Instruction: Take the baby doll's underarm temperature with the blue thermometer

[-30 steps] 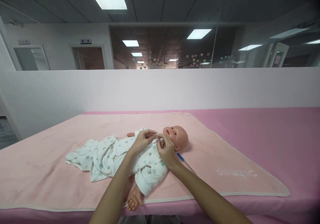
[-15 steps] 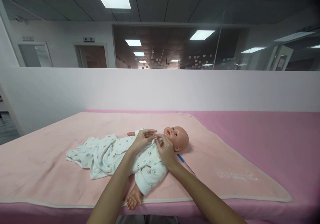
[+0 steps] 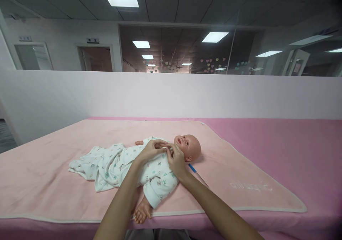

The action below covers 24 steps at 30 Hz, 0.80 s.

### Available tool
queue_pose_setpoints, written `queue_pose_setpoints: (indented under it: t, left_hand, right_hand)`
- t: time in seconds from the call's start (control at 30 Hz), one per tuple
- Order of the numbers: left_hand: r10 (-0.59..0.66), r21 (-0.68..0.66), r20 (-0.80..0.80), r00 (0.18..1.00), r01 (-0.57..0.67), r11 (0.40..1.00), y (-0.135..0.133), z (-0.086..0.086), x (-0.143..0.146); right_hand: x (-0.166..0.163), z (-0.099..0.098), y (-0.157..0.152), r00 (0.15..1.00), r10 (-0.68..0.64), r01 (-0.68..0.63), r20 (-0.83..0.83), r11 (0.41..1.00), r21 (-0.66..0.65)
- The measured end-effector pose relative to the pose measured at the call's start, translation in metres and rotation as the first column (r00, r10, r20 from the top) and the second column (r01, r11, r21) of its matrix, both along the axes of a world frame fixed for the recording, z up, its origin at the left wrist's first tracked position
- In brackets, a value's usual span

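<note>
A baby doll (image 3: 194, 146) lies on its back, head to the right, dressed in a white printed romper (image 3: 159, 168). At the romper's neckline, just below the doll's chin, my two hands meet. My left hand (image 3: 153, 150) has its fingers bent and pinched on the collar fabric. Opposite it, my right hand (image 3: 176, 159) curls with thumb and fingertips on the same collar edge. The exact spot between the fingertips is mostly hidden. One doll hand (image 3: 143, 210) sticks out of the near sleeve. The romper's legs spread loosely to the left.
Beneath the doll is a peach mat (image 3: 53, 186) with a white border, over a pink table cover (image 3: 294, 151). A thin stick with a blue end (image 3: 192, 168) lies beside my right wrist. Behind the table stands a white partition (image 3: 187, 95) with glass above.
The view has shifted slightly. Both hands stay at the collar, with the fingertips of the left hand drawn a little closer to the right hand. The doll keeps its pose.
</note>
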<state>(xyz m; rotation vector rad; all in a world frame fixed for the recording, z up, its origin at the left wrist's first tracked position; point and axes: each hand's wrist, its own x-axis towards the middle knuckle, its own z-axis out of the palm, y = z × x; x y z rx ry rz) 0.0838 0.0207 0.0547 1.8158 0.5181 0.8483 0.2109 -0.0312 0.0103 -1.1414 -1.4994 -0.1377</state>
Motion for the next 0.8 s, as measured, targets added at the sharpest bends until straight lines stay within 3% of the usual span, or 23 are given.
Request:
queue_pose_setpoints:
  t: [0.23, 0.53, 0.8]
  left_hand:
    - [0.093, 0.012, 0.021, 0.995, -0.093, 0.996, -0.0018, -0.0008, 0.0022]
    - [0.052, 0.030, 0.033, 0.998, -0.053, 0.998, 0.0022, -0.0049, 0.0060]
    - [0.120, 0.042, -0.018, 0.993, -0.119, 0.992, 0.0011, -0.0046, 0.0067]
  right_hand:
    - [0.0009, -0.0013, 0.0026, 1.000, 0.027, -0.027, -0.013, 1.000, 0.002]
    - [0.0011, -0.0009, 0.0034, 1.000, 0.008, -0.009, -0.024, 1.000, -0.029]
    - [0.0007, -0.0012, 0.0045, 1.000, -0.006, 0.005, -0.018, 1.000, -0.023]
